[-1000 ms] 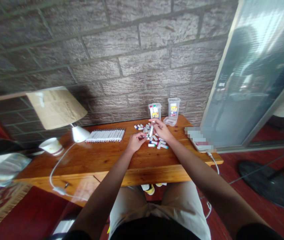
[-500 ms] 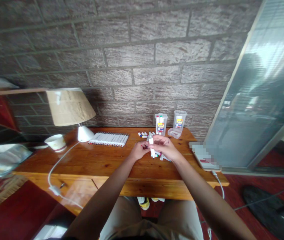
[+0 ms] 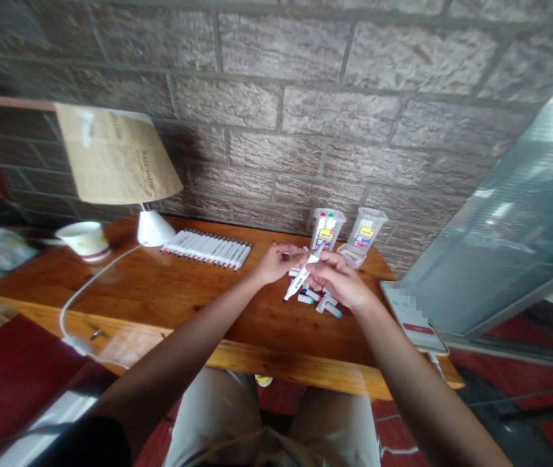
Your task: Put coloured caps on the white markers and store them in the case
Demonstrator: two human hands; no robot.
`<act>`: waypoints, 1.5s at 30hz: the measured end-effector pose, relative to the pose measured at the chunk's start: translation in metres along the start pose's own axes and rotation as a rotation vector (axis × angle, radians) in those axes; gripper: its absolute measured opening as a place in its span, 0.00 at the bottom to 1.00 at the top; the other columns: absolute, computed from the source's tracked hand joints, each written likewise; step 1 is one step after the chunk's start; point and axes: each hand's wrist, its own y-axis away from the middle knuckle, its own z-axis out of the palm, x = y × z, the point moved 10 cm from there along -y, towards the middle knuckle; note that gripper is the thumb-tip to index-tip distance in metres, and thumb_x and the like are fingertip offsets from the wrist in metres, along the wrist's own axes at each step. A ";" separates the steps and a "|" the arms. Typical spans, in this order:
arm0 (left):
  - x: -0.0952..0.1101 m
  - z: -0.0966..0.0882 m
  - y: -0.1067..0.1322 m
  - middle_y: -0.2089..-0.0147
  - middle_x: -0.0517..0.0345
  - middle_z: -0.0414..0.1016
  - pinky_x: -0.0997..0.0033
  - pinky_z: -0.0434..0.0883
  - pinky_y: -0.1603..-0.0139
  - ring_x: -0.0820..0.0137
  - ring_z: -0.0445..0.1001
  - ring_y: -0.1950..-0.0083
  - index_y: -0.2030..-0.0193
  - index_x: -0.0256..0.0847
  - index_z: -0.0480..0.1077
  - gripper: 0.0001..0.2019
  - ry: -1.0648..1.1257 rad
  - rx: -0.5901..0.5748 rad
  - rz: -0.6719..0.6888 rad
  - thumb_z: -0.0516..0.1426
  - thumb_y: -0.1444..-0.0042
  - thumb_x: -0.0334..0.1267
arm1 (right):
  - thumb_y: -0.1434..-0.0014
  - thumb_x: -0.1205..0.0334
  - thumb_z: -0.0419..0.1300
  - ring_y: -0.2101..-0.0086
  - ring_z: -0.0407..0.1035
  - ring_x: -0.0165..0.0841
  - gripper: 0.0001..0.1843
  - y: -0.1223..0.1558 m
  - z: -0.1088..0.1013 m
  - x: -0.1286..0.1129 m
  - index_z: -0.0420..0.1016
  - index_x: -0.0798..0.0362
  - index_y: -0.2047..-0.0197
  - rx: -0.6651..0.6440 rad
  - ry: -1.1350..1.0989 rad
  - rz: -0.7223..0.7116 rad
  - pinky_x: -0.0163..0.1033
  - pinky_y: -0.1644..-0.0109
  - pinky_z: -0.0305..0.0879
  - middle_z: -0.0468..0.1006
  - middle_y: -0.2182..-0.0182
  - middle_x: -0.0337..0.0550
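A white marker [image 3: 301, 277] slants between my hands, its lower tip toward the near left. My right hand [image 3: 341, 280] is closed on it, thumb and fingers pinching its upper part. Close on its left, my left hand [image 3: 279, 263] has its fingers curled together; what they hold, if anything, I cannot make out. Beneath and beside the hands lie several short white marker caps [image 3: 333, 311] with coloured ends, partly hidden by my fingers. A row of white markers [image 3: 208, 248] lies side by side on the wooden desk [image 3: 179, 298], left of my hands.
Behind my hands stand a clear plastic box [image 3: 327, 227] with markers inside and a second clear box [image 3: 366, 228] with its lid open. At the left are a lamp [image 3: 154, 227] with its white cord and a paper cup [image 3: 84, 241]. A phone [image 3: 415, 318] lies at the right edge.
The marker has turned from nearly upright to slanting down toward the left. My hands have shifted slightly, showing more of the loose caps. The camera view has moved and tilted.
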 end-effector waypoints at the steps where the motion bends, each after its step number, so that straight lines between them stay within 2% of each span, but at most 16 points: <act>1: 0.002 -0.001 -0.007 0.72 0.58 0.75 0.73 0.65 0.64 0.73 0.70 0.69 0.73 0.35 0.73 0.18 0.064 -0.014 -0.019 0.64 0.51 0.51 | 0.47 0.58 0.70 0.81 0.60 0.21 0.10 -0.006 -0.005 0.000 0.81 0.54 0.63 0.024 -0.002 0.003 0.27 0.79 0.55 0.76 0.76 0.36; 4: -0.004 0.001 -0.022 0.83 0.66 0.61 0.77 0.54 0.77 0.80 0.56 0.80 0.77 0.35 0.69 0.25 0.234 -0.122 -0.142 0.62 0.50 0.59 | 0.50 0.57 0.71 0.82 0.59 0.21 0.11 -0.026 -0.010 -0.004 0.82 0.54 0.64 0.034 -0.012 0.004 0.27 0.80 0.54 0.73 0.79 0.34; 6: -0.009 0.003 -0.024 0.84 0.67 0.59 0.77 0.49 0.79 0.81 0.51 0.83 0.75 0.35 0.70 0.26 0.352 -0.195 -0.211 0.62 0.50 0.61 | 0.50 0.56 0.71 0.83 0.57 0.20 0.12 -0.039 -0.010 -0.009 0.83 0.53 0.63 0.010 -0.007 0.007 0.27 0.82 0.51 0.71 0.81 0.32; 8: -0.015 0.002 -0.019 0.82 0.63 0.65 0.76 0.49 0.80 0.81 0.54 0.83 0.72 0.33 0.73 0.27 0.448 -0.247 -0.272 0.62 0.50 0.62 | 0.49 0.56 0.71 0.85 0.55 0.19 0.12 -0.048 -0.016 -0.010 0.83 0.52 0.62 0.026 -0.007 0.000 0.27 0.84 0.47 0.70 0.82 0.32; 11: -0.019 0.010 0.000 0.77 0.54 0.74 0.76 0.53 0.80 0.77 0.64 0.81 0.68 0.31 0.76 0.27 0.530 -0.368 -0.343 0.61 0.48 0.60 | 0.50 0.57 0.72 0.85 0.53 0.18 0.12 -0.052 -0.034 0.001 0.84 0.51 0.62 0.143 -0.038 -0.004 0.27 0.84 0.45 0.69 0.83 0.31; 14: -0.016 0.029 0.022 0.68 0.48 0.80 0.76 0.56 0.78 0.76 0.69 0.77 0.59 0.32 0.78 0.24 0.641 -0.503 -0.377 0.63 0.47 0.56 | 0.50 0.55 0.72 0.86 0.51 0.18 0.12 -0.043 -0.042 0.025 0.84 0.51 0.63 0.241 -0.082 0.064 0.27 0.84 0.47 0.65 0.86 0.29; 17: -0.016 0.047 0.034 0.67 0.48 0.81 0.75 0.58 0.75 0.76 0.70 0.75 0.54 0.33 0.78 0.25 0.756 -0.561 -0.409 0.64 0.46 0.55 | 0.48 0.51 0.71 0.86 0.51 0.20 0.14 -0.031 -0.039 0.042 0.84 0.50 0.62 0.294 -0.122 0.142 0.27 0.86 0.50 0.65 0.86 0.29; 20: -0.023 0.054 0.035 0.66 0.48 0.81 0.75 0.62 0.70 0.73 0.74 0.69 0.54 0.35 0.79 0.24 0.819 -0.526 -0.415 0.65 0.48 0.55 | 0.49 0.51 0.71 0.87 0.51 0.21 0.14 -0.025 -0.035 0.045 0.83 0.48 0.62 0.311 -0.143 0.164 0.27 0.88 0.50 0.64 0.86 0.29; 24: -0.033 0.045 0.030 0.62 0.48 0.81 0.72 0.66 0.63 0.70 0.75 0.63 0.60 0.35 0.80 0.23 0.800 -0.429 -0.424 0.66 0.50 0.56 | 0.50 0.56 0.73 0.85 0.53 0.18 0.10 -0.022 -0.035 0.052 0.84 0.48 0.64 0.317 -0.129 0.200 0.25 0.85 0.54 0.69 0.83 0.31; 28: -0.034 0.040 0.033 0.66 0.51 0.81 0.73 0.65 0.65 0.71 0.74 0.67 0.62 0.34 0.79 0.23 0.805 -0.451 -0.477 0.65 0.50 0.56 | 0.48 0.56 0.72 0.84 0.57 0.19 0.10 -0.020 -0.031 0.064 0.85 0.47 0.62 0.265 -0.170 0.247 0.26 0.82 0.59 0.75 0.77 0.34; 31: -0.032 0.041 0.036 0.67 0.52 0.80 0.74 0.64 0.68 0.72 0.74 0.68 0.64 0.35 0.79 0.22 0.857 -0.474 -0.515 0.67 0.51 0.56 | 0.46 0.56 0.70 0.84 0.58 0.19 0.10 -0.018 -0.026 0.068 0.84 0.46 0.60 0.221 -0.204 0.277 0.26 0.83 0.60 0.74 0.77 0.34; 38: -0.035 0.045 0.042 0.65 0.50 0.81 0.69 0.70 0.58 0.68 0.78 0.64 0.61 0.34 0.79 0.23 0.968 -0.484 -0.609 0.67 0.51 0.55 | 0.46 0.55 0.70 0.84 0.58 0.19 0.11 -0.019 -0.022 0.067 0.84 0.47 0.59 0.172 -0.252 0.297 0.26 0.81 0.63 0.70 0.79 0.33; 45: -0.036 0.044 0.042 0.67 0.51 0.81 0.73 0.70 0.63 0.70 0.78 0.68 0.60 0.35 0.80 0.21 1.046 -0.459 -0.642 0.69 0.52 0.51 | 0.47 0.55 0.70 0.82 0.64 0.23 0.12 -0.023 -0.021 0.062 0.84 0.52 0.61 0.146 -0.243 0.281 0.27 0.82 0.62 0.74 0.76 0.39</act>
